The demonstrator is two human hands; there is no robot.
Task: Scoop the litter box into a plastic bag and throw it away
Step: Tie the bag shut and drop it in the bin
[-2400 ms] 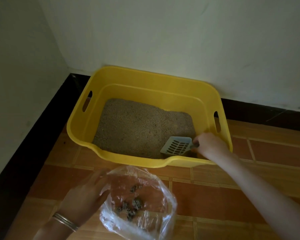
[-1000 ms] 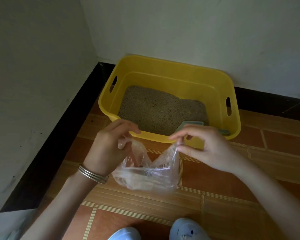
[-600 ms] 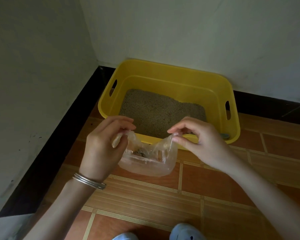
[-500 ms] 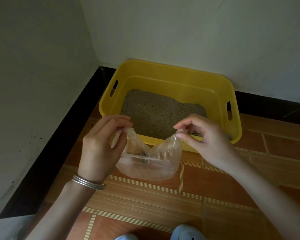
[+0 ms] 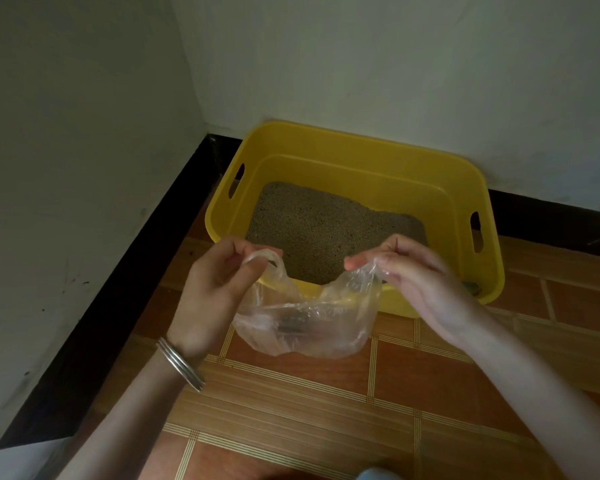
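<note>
A clear plastic bag (image 5: 305, 323) hangs above the tiled floor in front of the yellow litter box (image 5: 361, 157). Dark clumps lie in the bag's bottom. My left hand (image 5: 215, 289) pinches the bag's left handle loop. My right hand (image 5: 420, 275) pinches the right top edge. The bag's mouth is stretched between them. Grey-brown litter (image 5: 319, 230) fills the box floor. The scoop's handle end (image 5: 473, 287) shows at the box's near right corner; my right hand hides the rest.
The litter box stands in a corner, against white walls (image 5: 84, 133) with a black baseboard (image 5: 146, 271). Orange tiled floor (image 5: 326, 410) spreads toward me. A bit of shoe (image 5: 374, 474) shows at the bottom edge.
My right hand let go of the scoop in the box and took the bag's right edge. Both hands lifted the bag off the floor and pulled its top apart.
</note>
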